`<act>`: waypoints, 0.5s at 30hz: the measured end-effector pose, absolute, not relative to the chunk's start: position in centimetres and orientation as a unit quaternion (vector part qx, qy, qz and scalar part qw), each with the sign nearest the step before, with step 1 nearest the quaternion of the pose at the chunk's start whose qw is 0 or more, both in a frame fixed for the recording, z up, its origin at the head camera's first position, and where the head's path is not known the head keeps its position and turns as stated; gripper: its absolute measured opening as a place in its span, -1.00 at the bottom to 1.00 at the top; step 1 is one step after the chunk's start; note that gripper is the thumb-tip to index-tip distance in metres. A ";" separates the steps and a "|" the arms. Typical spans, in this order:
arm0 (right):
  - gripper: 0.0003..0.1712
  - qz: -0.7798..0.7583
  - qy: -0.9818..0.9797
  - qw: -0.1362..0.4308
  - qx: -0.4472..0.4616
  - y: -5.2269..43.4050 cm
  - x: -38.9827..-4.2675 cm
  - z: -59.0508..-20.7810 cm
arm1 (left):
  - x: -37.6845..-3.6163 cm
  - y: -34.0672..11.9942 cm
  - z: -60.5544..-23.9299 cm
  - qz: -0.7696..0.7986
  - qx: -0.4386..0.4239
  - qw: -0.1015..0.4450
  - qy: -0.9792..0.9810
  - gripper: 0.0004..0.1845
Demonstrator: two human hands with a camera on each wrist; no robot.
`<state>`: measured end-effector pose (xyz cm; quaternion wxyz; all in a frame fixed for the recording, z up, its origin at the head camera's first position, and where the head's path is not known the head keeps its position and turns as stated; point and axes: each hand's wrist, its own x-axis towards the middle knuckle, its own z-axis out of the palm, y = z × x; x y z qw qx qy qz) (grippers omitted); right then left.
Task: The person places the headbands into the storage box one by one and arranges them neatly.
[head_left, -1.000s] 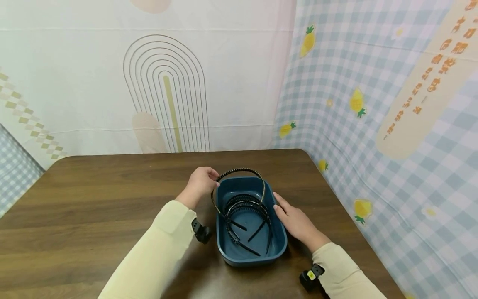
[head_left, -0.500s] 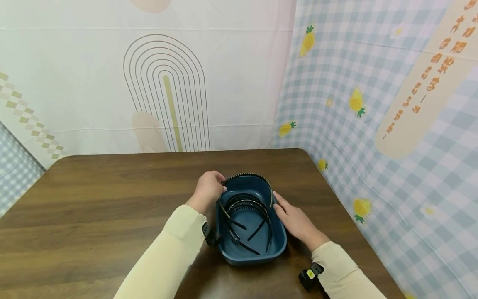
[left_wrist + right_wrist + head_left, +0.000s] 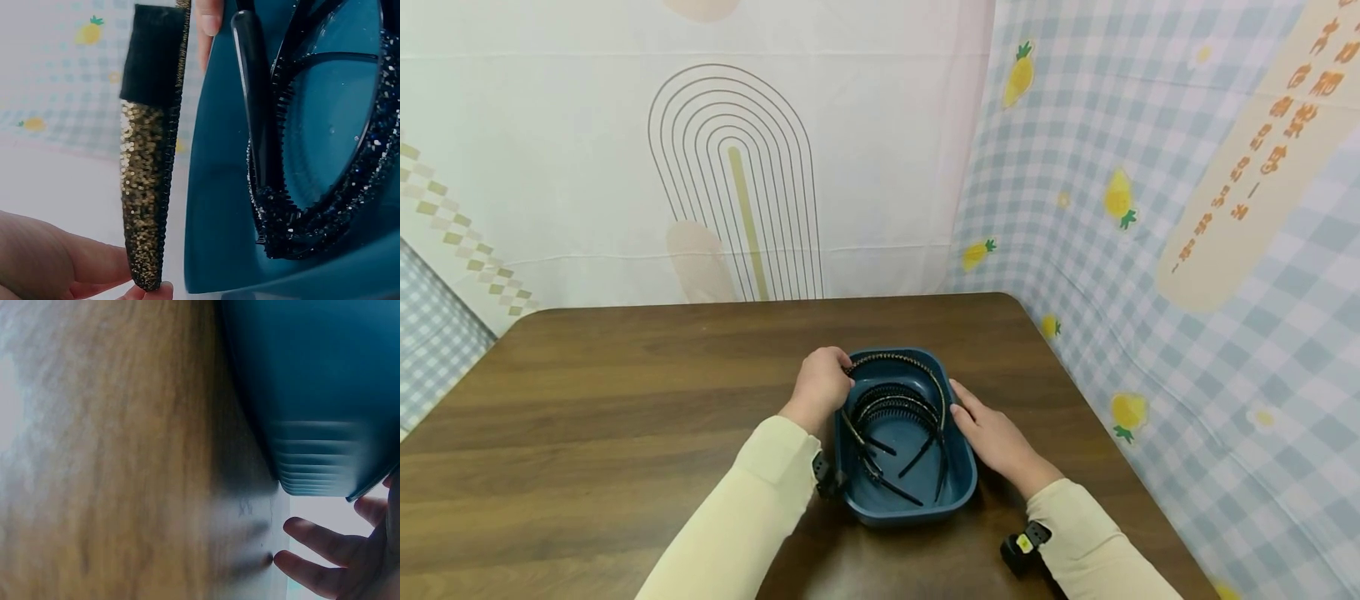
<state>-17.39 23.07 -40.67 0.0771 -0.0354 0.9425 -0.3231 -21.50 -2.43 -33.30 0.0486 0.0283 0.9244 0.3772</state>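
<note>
My left hand (image 3: 822, 385) pinches a headband with gold glitter (image 3: 144, 187) near one side, its toothed inner edge showing in the left wrist view. In the head view this headband arches over the back part of a blue plastic bin (image 3: 917, 515). Inside the bin lie several black headbands (image 3: 369, 162), some toothed and sparkly, nested with their ends toward the front. Against the bin's right side rests my right hand (image 3: 1000, 437), fingers extended. The right wrist view shows those fingers (image 3: 322, 540) spread beside the bin's ribbed outer wall (image 3: 312, 456).
The bin stands on a brown wooden table (image 3: 625, 433), right of its middle. A white printed cloth (image 3: 887, 167) hangs behind, and a blue checked cloth (image 3: 1075, 275) hangs along the right. Small black cameras are strapped to both wrists.
My left hand has moved slightly right and toward me, bringing the gold headband over and lower into the bin. The right hand stays at the bin's side.
</note>
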 end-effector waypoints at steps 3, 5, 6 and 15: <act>-0.28 -0.324 0.942 0.077 -0.035 23.1 -17.4 -40.7 | -21.4 -2.3 -33.4 0.371 0.031 0.046 0.927 -0.75; -0.29 -0.323 0.943 0.076 -0.035 23.1 -17.4 -40.7 | -21.3 -2.1 -33.5 0.371 0.033 0.048 0.927 -0.75; -0.30 -0.323 0.943 0.076 -0.035 23.1 -17.4 -40.7 | -21.3 -2.1 -33.5 0.369 0.036 0.048 0.928 -0.75; -0.34 -0.328 0.941 0.082 -0.031 22.9 -17.3 -40.5 | -21.2 -1.9 -34.0 0.360 0.048 0.054 0.930 -0.77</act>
